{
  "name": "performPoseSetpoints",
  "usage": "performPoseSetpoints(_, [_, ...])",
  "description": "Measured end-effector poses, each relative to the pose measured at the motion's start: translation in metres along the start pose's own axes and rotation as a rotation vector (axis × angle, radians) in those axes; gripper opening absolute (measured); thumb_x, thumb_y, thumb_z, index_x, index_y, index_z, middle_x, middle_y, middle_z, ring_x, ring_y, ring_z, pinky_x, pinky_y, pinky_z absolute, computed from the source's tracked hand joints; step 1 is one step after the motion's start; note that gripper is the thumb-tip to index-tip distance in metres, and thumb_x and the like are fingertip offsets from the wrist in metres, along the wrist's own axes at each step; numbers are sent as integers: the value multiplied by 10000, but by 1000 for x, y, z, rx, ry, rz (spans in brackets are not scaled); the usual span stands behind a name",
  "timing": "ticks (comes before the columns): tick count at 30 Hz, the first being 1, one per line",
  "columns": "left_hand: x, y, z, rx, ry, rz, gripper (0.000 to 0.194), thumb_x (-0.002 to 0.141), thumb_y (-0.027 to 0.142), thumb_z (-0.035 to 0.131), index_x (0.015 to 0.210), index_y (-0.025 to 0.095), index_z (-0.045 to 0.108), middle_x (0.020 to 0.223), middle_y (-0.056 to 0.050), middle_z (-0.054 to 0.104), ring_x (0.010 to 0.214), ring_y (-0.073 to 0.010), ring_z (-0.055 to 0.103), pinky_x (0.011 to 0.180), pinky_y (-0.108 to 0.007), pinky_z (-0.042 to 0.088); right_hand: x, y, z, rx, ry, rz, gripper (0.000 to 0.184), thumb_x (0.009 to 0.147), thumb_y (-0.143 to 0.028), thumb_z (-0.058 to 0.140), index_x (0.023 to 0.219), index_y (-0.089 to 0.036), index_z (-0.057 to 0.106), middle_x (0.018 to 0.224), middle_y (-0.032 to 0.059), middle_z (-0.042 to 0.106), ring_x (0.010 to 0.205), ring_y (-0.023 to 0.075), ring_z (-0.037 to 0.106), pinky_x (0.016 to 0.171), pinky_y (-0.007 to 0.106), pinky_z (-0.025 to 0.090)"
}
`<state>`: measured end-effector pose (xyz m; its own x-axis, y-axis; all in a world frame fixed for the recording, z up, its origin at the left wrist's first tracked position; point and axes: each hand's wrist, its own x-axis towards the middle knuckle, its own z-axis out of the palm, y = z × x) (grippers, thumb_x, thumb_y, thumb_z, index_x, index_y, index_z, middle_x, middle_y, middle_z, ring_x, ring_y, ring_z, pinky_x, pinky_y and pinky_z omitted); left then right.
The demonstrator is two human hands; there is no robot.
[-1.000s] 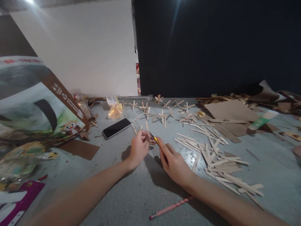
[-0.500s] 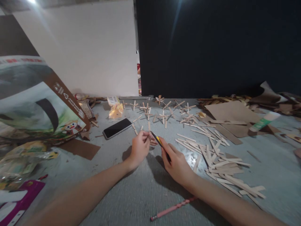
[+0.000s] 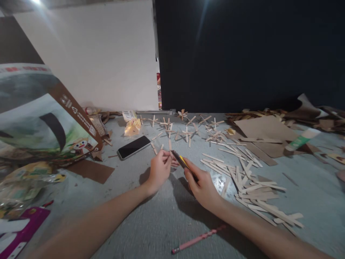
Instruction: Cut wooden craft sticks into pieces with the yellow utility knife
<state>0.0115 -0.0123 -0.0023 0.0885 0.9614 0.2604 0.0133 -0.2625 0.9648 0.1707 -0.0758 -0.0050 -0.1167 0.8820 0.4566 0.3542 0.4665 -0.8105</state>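
My left hand (image 3: 159, 169) is closed in a pinch on a short wooden craft stick (image 3: 170, 145), whose end sticks up past the fingertips. My right hand (image 3: 201, 183) grips a black and yellow utility knife (image 3: 181, 160), its front end tilted up and left against or close to the left fingertips. Whether the blade touches the stick is too small to tell. Beyond the hands lie several small crosses (image 3: 187, 133) and stars made of craft sticks. A pile of loose craft sticks (image 3: 258, 196) spreads beside my right forearm.
A phone (image 3: 134, 147) lies left of my hands. Below them is a pink pencil (image 3: 194, 242). Brown cardboard (image 3: 266, 131) and a glue stick (image 3: 303, 139) are at the right. A large printed bag (image 3: 48, 108) and a purple object (image 3: 27, 230) stand at the left.
The knife has rolled in my right hand, so more of its dark flat side shows at the front. My left hand keeps its pinch on the stick, nearly unmoved.
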Motion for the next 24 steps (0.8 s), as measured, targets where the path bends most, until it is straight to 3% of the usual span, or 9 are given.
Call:
performPoseSetpoints(4, [-1,2,0,27,5,14,401,851,565,654,826,196,498,721,-66,731,630,-215,738,593,-330,616,-4,1,5,135,-22,136,473,1009,-391,436,1414,-191,577,606,-8,541,523,146,512,490,240,435])
performPoseSetpoints(8, [0,2,0,31,6,23,405,846,571,659,818,202,494,703,-55,729,620,-214,737,587,-326,616,-5,2,9,312,-57,283,572,998,-469,458,1480,-163,492,573,-66,387,442,99,327,401,212,298])
performPoseSetpoints(18, [0,-4,-1,92,36,34,330,868,494,650,834,201,501,719,-63,731,651,-224,743,598,-316,595,-3,-10,11,481,-74,434,735,923,-603,517,1505,-163,429,581,-92,375,409,77,309,342,183,281])
performPoseSetpoints(24, [1,-5,-2,147,86,51,258,884,423,634,830,199,519,712,-66,729,651,-214,737,599,-292,564,-3,-19,13,568,-85,534,700,875,-633,566,1425,-207,492,654,-84,409,419,61,313,313,165,289])
